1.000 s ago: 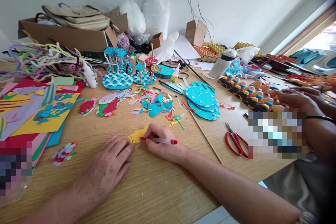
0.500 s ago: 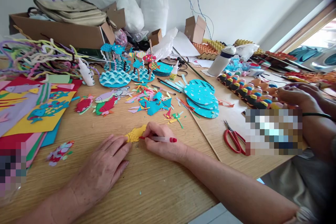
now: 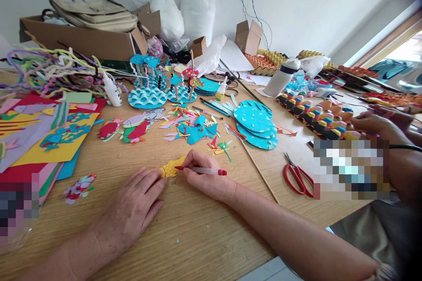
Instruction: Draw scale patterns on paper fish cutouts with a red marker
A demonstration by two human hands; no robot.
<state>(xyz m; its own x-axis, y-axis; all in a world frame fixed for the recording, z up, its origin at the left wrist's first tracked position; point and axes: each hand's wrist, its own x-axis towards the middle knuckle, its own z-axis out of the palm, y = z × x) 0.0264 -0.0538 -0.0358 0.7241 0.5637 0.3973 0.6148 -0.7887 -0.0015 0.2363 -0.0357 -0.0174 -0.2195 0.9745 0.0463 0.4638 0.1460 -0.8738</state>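
A yellow paper fish with dark scale lines lies on the wooden table. My left hand rests flat on the table, its fingertips touching the fish's left end and its fingers a little apart. In my right hand is a red pen, pinched near its tip, which meets the fish's right part. Behind the hands lie red, green and purple paper fish and a heap of coloured paper scraps.
Red-handled scissors and a thin wooden stick lie to the right. Coloured paper sheets are on the left. Blue discs and glue bottles stand farther back. Another person's hands are at the right.
The whole view has shifted slightly, with most things now a little farther right. The pen's tip has moved slightly on the fish; my left hand keeps its place beside it.
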